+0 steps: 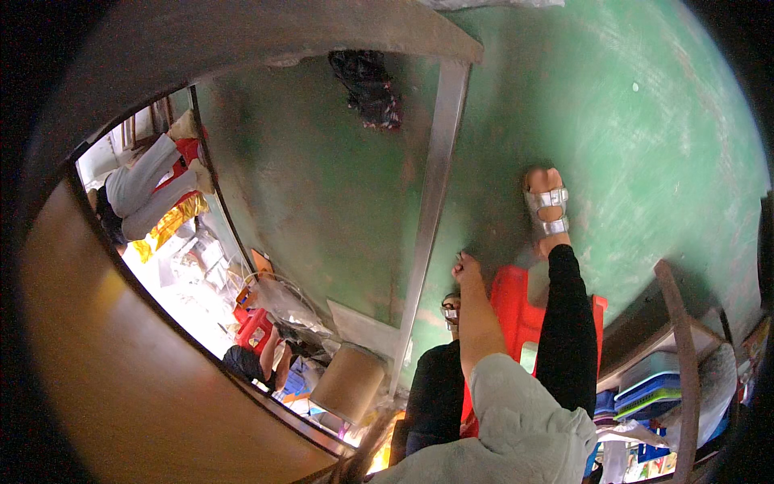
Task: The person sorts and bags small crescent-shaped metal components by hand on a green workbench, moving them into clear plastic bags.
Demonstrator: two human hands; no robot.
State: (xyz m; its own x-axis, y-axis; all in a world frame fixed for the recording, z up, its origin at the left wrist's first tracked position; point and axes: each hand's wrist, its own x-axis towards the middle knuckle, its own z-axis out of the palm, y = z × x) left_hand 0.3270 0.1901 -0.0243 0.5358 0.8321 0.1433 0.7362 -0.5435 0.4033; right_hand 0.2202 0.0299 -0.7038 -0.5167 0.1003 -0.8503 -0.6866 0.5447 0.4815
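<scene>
My right hand (pixel 464 269) is lifted in front of my knees, at the end of a bare forearm coming out of a pale grey sleeve. Its fingers are curled together, with a small dark spot at the tips; what they pinch, if anything, is too small to name. Below it, a red plastic stool (pixel 509 298) shows between my black-clad legs. My right foot, in a silver two-strap sandal (pixel 548 198), rests on the green floor. The other sandal (pixel 451 313) is partly behind the forearm. My left hand does not show.
A metal post (pixel 435 202) rises left of my legs beneath a brown edge (pixel 322 32). A black bag (pixel 367 89) lies beyond. A brown cylinder (pixel 348 382) stands lower left, near two people among packages. A shelf with stacked plastic baskets (pixel 649 395) is at right.
</scene>
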